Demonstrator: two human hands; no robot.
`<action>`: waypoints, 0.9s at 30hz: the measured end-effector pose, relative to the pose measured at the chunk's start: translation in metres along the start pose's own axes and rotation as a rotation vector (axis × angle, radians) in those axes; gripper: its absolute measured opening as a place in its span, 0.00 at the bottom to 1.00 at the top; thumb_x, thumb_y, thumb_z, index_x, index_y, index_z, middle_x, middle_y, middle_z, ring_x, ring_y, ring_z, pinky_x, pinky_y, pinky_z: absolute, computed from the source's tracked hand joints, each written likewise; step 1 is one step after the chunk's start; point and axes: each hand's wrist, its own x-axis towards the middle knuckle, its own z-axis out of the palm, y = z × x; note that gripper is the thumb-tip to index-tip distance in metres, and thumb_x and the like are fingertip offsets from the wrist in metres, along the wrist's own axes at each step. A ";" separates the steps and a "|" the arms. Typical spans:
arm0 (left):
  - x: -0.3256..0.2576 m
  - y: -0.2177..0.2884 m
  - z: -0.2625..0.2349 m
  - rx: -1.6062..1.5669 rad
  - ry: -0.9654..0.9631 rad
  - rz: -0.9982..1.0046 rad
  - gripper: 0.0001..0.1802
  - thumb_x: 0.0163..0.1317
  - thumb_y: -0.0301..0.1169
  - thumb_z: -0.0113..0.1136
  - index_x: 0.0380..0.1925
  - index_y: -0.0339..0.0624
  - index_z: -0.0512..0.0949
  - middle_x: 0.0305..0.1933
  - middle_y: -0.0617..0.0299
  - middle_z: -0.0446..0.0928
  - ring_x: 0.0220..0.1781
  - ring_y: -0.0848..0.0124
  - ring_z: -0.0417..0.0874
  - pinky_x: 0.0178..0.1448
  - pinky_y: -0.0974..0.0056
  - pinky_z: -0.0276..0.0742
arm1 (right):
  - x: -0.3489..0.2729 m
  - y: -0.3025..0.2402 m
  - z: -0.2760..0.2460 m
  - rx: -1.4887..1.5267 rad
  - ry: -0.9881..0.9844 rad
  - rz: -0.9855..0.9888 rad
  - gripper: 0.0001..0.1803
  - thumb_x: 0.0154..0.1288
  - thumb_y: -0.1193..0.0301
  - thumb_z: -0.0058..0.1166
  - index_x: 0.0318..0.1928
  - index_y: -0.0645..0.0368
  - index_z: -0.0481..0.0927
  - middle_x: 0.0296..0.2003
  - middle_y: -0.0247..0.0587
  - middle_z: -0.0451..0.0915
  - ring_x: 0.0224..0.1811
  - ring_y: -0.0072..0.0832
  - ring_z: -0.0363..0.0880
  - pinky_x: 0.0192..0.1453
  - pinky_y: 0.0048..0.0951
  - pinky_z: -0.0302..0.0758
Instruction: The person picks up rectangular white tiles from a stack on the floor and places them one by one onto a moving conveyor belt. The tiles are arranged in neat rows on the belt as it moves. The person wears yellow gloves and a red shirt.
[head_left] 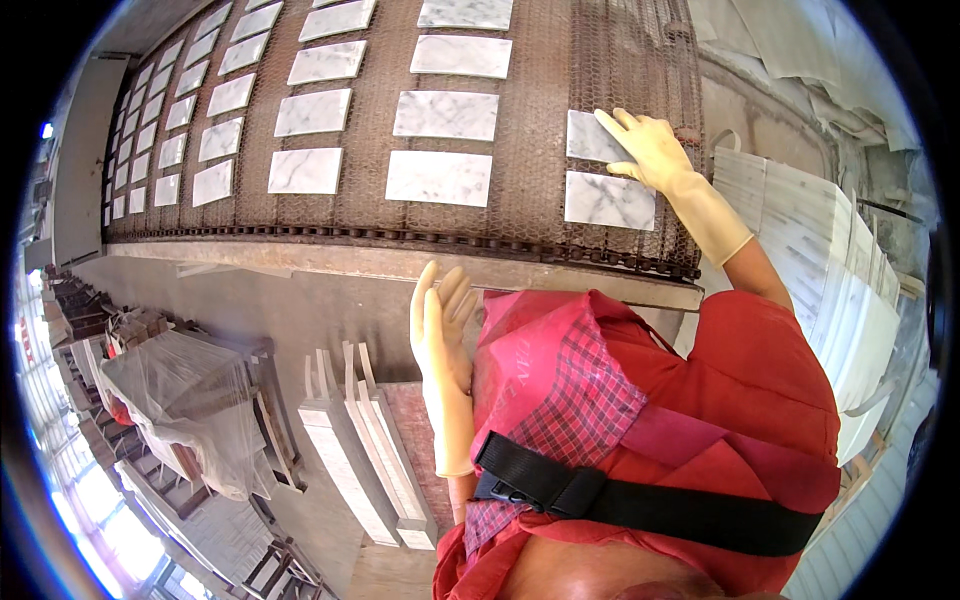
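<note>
My gloved right hand (pixel 650 152) is at the upper right of the frame, spread over a grey-veined white marble tile (pixel 588 137). The tile lies directly under and left of my fingers, its long axis running roughly left to right, with my fingertips by its upper edge and my thumb by its lower one. So my hand spans its short side, coming in from the right end. My fingers are splayed; I cannot tell whether they pinch the tile or only rest on it. Just below my thumb lies a second marble tile (pixel 610 203), its long axis nearly parallel, a narrow gap between the two.

My gloved left hand (pixel 443 318) is farther off, near the middle of the frame, empty, its fingers loosely extended and pointing up by the metal side rail (pixel 345 263).

Both tiles lie flat on a brown wire-mesh conveyor belt (pixel 540 150), edged by a drive chain (pixel 400 247). More marble tiles (pixel 440 178) run in rows toward the upper left, well apart from my right hand.

Around me, a plastic-wrapped stack (pixel 185 400) is at the lower left, and long pale strips (pixel 345 470) lie beside a reddish board (pixel 418 430) below my left hand. Pale slabs (pixel 820 240) stand at the right, under whitish sheeting (pixel 800 45) at the upper right.
</note>
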 end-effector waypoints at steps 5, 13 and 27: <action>0.001 -0.001 0.001 0.036 -0.001 0.003 0.35 0.86 0.49 0.54 0.83 0.42 0.66 0.78 0.32 0.73 0.80 0.41 0.75 0.84 0.39 0.71 | 0.005 0.002 -0.002 0.036 -0.023 -0.002 0.50 0.68 0.56 0.74 0.85 0.48 0.64 0.73 0.53 0.76 0.65 0.52 0.81 0.73 0.49 0.77; 0.000 -0.003 0.002 0.020 -0.034 0.001 0.34 0.87 0.47 0.54 0.83 0.41 0.65 0.79 0.33 0.73 0.81 0.42 0.75 0.85 0.41 0.70 | -0.010 0.008 0.001 0.251 0.183 -0.118 0.41 0.65 0.60 0.77 0.76 0.51 0.75 0.59 0.51 0.86 0.55 0.51 0.87 0.63 0.45 0.84; -0.018 -0.007 -0.014 -0.114 -0.006 -0.013 0.31 0.87 0.42 0.55 0.82 0.41 0.68 0.76 0.40 0.77 0.78 0.50 0.79 0.81 0.48 0.74 | -0.052 -0.074 -0.002 0.165 0.096 -0.157 0.52 0.54 0.60 0.83 0.78 0.54 0.72 0.53 0.52 0.85 0.49 0.56 0.85 0.55 0.50 0.83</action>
